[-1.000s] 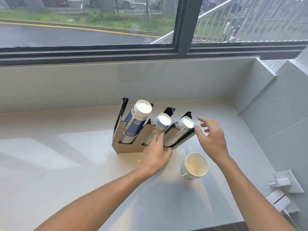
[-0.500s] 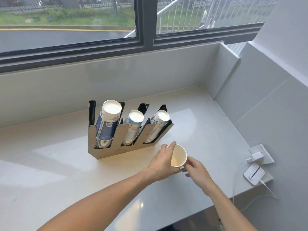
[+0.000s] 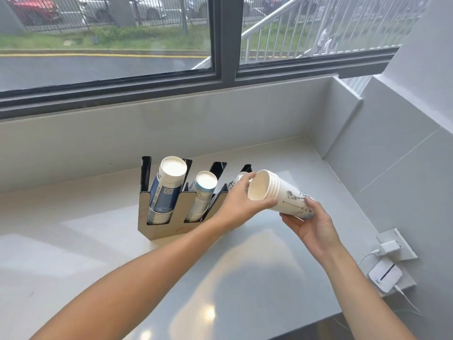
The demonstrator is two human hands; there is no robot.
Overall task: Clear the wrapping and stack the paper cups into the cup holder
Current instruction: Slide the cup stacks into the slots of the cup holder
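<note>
A short stack of white paper cups (image 3: 282,192) with a dark line drawing is held on its side above the counter, mouth facing left. My left hand (image 3: 241,202) grips its rim end. My right hand (image 3: 311,222) holds its base end from below. Just to the left stands the cup holder (image 3: 166,229), a wooden-fronted rack with three slanted slots. The left slot holds a blue cup stack (image 3: 168,187), the middle slot a pale blue stack (image 3: 203,195). The right slot's stack (image 3: 236,181) is mostly hidden behind my left hand.
The white counter (image 3: 98,266) ends in a tiled corner at the back right. A window runs along the back. A wall socket with a white charger (image 3: 389,247) and a white device (image 3: 384,277) with cables sit at the right edge.
Both hands left the holder, took the cup stack from the counter and lifted it on its side beside the right slot. The view has turned right.
</note>
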